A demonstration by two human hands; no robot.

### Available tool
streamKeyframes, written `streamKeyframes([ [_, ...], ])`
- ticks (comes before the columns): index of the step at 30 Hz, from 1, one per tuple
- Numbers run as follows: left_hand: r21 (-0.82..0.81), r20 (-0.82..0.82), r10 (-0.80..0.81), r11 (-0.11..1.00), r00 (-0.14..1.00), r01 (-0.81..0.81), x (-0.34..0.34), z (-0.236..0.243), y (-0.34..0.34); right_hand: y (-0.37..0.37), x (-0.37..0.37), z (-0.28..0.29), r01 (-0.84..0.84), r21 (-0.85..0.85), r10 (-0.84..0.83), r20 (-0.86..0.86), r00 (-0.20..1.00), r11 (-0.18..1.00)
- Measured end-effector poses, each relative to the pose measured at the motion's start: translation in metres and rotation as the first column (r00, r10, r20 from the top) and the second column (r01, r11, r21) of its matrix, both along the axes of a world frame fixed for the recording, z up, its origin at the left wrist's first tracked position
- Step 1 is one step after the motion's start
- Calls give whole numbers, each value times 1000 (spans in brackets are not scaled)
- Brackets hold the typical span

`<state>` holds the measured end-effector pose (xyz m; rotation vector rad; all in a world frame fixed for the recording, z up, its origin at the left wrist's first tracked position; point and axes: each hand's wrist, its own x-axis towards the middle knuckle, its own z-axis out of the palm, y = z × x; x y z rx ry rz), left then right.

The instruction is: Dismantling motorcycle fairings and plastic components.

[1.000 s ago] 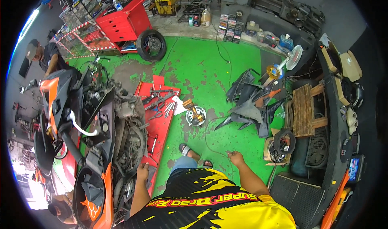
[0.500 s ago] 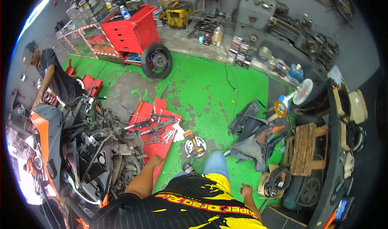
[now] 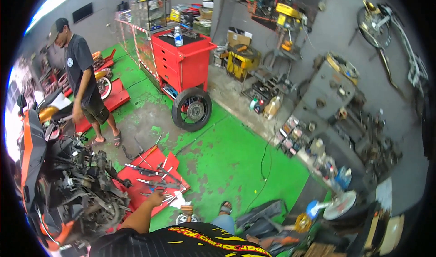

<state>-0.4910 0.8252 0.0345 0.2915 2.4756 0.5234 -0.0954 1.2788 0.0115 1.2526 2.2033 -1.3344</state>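
My left hand [image 3: 156, 198] is over the near part of a red platform [image 3: 160, 160], beside several loose hand tools. Wrenches [image 3: 169, 198] lie just to its right; whether it touches them is unclear, as its fingers are too small and blurred to make out. Longer metal tools [image 3: 150, 171] are spread farther up the platform. At the lower edge, my right hand [image 3: 251, 240] shows only in part beside my shirt, its fingers indistinct. Left of the platform stands a partly stripped motorcycle [image 3: 86, 184] with orange and black panels and bare mechanical parts.
A person [image 3: 81, 75] in dark clothes stands beyond the motorcycle. A loose wheel [image 3: 193, 111] leans against a red tool cabinet [image 3: 181, 66]. Dark plastic panels [image 3: 261, 214] lie on the green floor to my right, near a fan [image 3: 339, 205]. Machinery [image 3: 331, 91] lines the wall.
My view has swung up and left. My left hand has moved forward over the tools. My right hand now shows less. The other person, bent over the motorcycle before, now stands more upright.
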Motion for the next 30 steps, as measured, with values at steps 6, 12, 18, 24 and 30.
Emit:
streamKeyframes([
  [6,-291,282,191,951,940,-106,-29,11,28,245,-108,47,496,-177,-526,-312,791,850],
  [12,-393,119,199,909,973,-138,-55,1,69,334,-215,60,533,-52,-506,-405,762,845],
  [18,-429,175,-84,890,981,153,-117,-29,104,306,-325,-11,68,-58,-81,-255,963,996],
  [24,-233,155,417,896,896,-377,-218,-41,114,274,-485,12,-320,78,314,78,946,944],
  [30,-144,120,383,919,916,-366,-349,23,127,287,-679,37,-342,335,399,-117,910,878],
])
